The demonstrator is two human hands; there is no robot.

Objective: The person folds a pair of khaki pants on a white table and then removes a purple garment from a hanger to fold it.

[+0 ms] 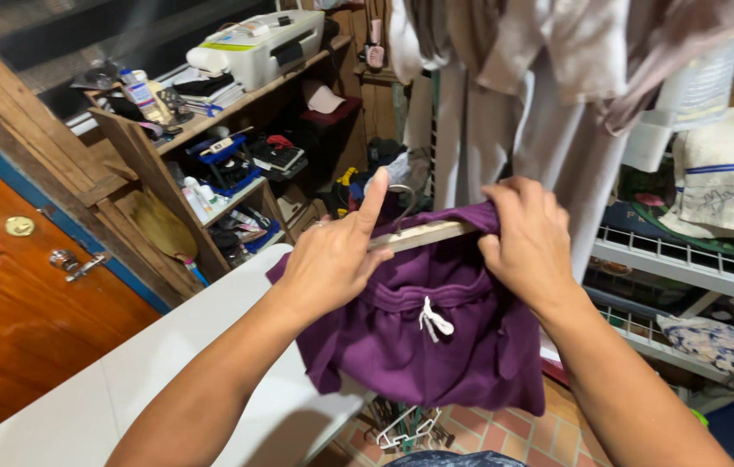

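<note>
I see purple shorts (436,333) with a white drawstring (432,321) draped over a wooden hanger (423,234); my left hand (332,259) pinches the hanger, my right hand (527,238) grips the waistband.

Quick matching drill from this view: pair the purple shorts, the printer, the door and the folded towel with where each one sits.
Things:
1. purple shorts
2. printer
3. door
4. folded towel

Places:
A. top of the wooden shelf, upper left
B. on the wire rack at the right
C. draped over a hanger bar between the left hand and right hand
D. far left, with a metal handle

Pairs: 1-C, 2-A, 3-D, 4-B
</note>
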